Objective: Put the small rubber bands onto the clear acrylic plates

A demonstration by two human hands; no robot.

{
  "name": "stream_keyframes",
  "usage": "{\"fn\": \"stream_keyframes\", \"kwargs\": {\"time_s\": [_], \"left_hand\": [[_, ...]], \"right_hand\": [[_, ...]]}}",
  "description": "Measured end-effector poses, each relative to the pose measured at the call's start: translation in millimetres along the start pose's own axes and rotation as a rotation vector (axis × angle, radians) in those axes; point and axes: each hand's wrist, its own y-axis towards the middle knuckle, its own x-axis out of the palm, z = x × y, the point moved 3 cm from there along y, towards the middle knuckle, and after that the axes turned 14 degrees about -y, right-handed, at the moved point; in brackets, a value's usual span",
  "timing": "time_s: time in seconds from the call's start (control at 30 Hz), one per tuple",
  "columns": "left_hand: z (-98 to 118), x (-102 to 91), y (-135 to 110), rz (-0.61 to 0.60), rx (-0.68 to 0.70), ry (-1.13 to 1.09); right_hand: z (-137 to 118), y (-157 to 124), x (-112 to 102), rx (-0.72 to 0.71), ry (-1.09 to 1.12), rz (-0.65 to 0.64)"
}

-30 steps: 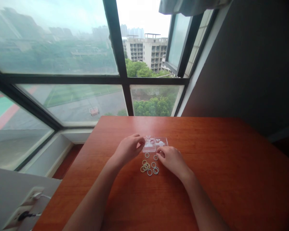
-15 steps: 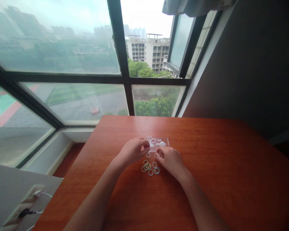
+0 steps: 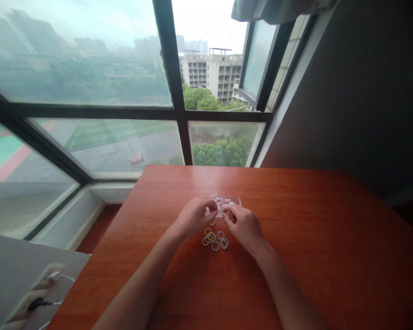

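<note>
My left hand (image 3: 195,215) is closed, with thumb and forefinger pinched over the near side of a clear plastic holder (image 3: 237,202) with white markings. Opposite it, my right hand (image 3: 243,224) also has its thumb and fingertips pressed together. The fingertips of both hands are close to each other; anything between them is too small or hidden to make out. A pale ring (image 3: 212,222) lies just below my left fingers, partly covered. Nearer me lie several yellowish rings (image 3: 209,237), overlapping, and several pale bluish rings (image 3: 223,243) to their right.
The reddish-brown wooden table (image 3: 296,206) carries everything. Beyond its far edge stand dark-framed windows (image 3: 181,114). A wall socket with a black plug (image 3: 37,303) and white cables is at lower left. A dark wall (image 3: 358,91) rises on the right.
My left hand has shifted slightly right. My right fingertips have lifted from the ring spot and moved up toward the left ones; the ring by them is no longer visible.
</note>
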Motion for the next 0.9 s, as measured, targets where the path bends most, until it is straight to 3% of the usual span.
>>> {"fn": "stream_keyframes", "kwargs": {"time_s": [0.2, 0.6, 0.9], "left_hand": [[-8.5, -16.0, -0.9, 0.089, -0.045, 0.148], [-14.1, -16.9, -2.2, 0.089, -0.058, 0.222], [-8.8, -13.5, -1.8, 0.077, -0.032, 0.192]], "right_hand": [[-0.1, -0.6, -1.3, 0.007, -0.080, -0.109], [-4.5, -6.3, 0.2, -0.059, -0.067, -0.309], [-5.0, -8.2, 3.7, -0.097, -0.098, -0.326]]}}
